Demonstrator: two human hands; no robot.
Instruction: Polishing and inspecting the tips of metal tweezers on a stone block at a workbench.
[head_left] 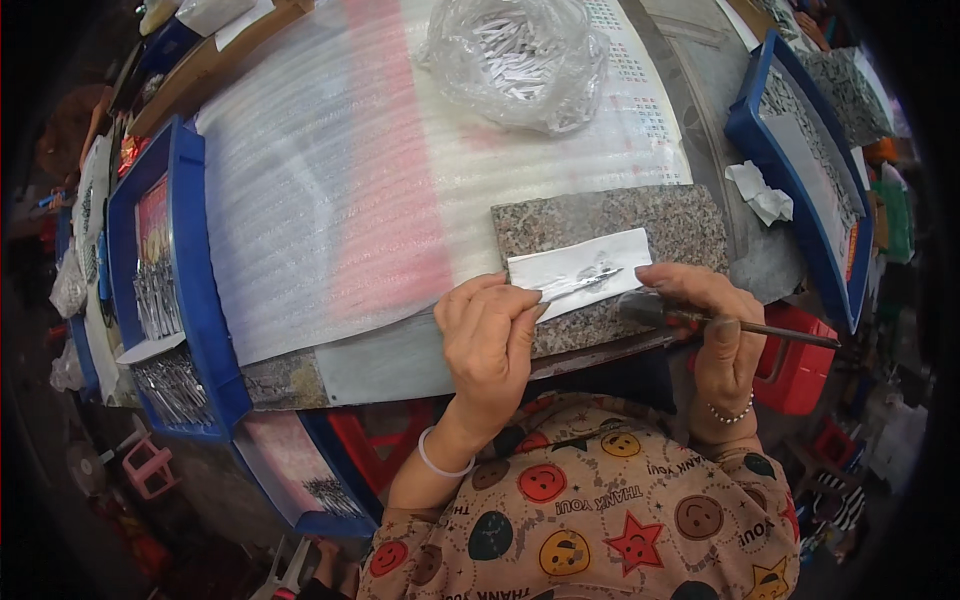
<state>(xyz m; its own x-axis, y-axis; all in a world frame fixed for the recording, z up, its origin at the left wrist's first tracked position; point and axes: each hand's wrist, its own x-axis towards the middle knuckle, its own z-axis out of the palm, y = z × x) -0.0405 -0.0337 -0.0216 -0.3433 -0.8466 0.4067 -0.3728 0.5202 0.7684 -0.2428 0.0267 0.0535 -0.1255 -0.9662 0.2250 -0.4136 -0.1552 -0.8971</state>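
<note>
A folded white paper (580,258) lies on a speckled granite slab (680,215) in front of me. On it rests a slim, pointed metal piece (590,281), beside a grey smudge. My left hand (485,335) is closed at the paper's left edge, thumb and fingertips pinching the near end of that metal piece. My right hand (720,325) is closed around a tool with a thick dark end and a thin rod (800,335) pointing right; its exact kind does not show. The right index fingertip is at the paper's right edge.
A clear plastic bag (520,60) of small white strips sits on the foam-covered table (310,200). Blue trays with metal pieces stand left (225,340) and right (740,115). Crumpled white paper (762,192) lies right of the slab. A red stool (795,370) stands below.
</note>
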